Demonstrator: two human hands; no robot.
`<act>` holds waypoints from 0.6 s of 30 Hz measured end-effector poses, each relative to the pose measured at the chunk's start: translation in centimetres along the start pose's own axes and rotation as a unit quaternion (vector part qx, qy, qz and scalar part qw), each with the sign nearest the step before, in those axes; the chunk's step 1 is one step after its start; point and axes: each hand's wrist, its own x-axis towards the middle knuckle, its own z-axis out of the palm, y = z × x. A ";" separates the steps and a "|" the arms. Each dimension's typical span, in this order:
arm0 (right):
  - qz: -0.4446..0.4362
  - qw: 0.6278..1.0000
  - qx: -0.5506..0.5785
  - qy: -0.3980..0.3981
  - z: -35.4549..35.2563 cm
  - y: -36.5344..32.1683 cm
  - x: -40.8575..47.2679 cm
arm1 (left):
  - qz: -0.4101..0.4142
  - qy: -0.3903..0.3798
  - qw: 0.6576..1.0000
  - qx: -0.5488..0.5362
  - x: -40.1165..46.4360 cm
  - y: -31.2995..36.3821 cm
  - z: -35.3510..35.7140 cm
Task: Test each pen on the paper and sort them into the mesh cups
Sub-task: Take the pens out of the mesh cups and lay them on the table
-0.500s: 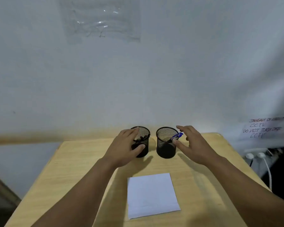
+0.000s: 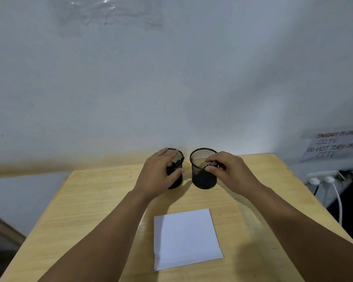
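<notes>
Left hand (image 2: 158, 174) wrapped around the left mesh cup (image 2: 174, 169), palm against its near wall, thumb across the front, fingers curled over the far rim. Right hand (image 2: 230, 173) at the right-hand rim of the right mesh cup (image 2: 203, 169), thumb and forefinger pinched on something small and dark at the rim, probably a pen; too blurred to be sure, and its long axis impossible to make out.

Dark pens (image 2: 174, 164) inside the left cup, leaning, tips just below the rim. Right cup apparently empty, wood visible through the mesh at the bottom. Both cups upright, just beside each other with a narrow gap, at the far edge of a light wooden table (image 2: 102, 200) against a pale wall.

White paper (image 2: 185, 238) flat on the table, nearer the body than both cups, between the two forearms. No marks legible on it.

Key relation: paper directly behind and below the hands, toward the body; right hand slightly nearer to it. Likely next move: pulling back toward the sheet with a pen for testing, or letting go into the right cup.

Handwritten CCTV notice (image 2: 334, 144) and plugged cables (image 2: 324, 180) at far right.
</notes>
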 end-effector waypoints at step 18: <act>0.033 0.999 -0.035 0.019 -2.3 -2.2 1.3 | -0.009 0.044 0.999 -0.028 0.2 1.9 0.1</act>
